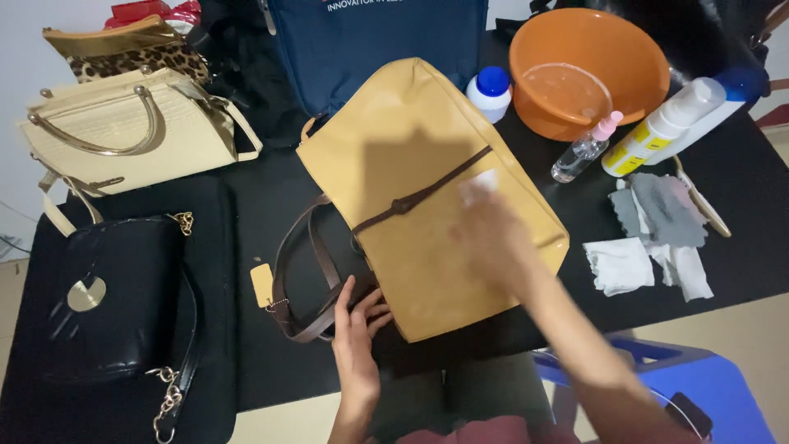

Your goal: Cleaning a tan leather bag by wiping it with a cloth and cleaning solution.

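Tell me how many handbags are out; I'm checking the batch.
5: mustard bag centre, black bag lower left, cream bag upper left, leopard-print bag behind it, navy bag top. Others may be hidden.

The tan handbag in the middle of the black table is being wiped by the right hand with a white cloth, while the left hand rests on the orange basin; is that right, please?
Not quite. In the head view the left hand rests at the near corner of the tan handbag, by its brown straps, not on the orange basin. The right hand does wipe it with a white cloth.
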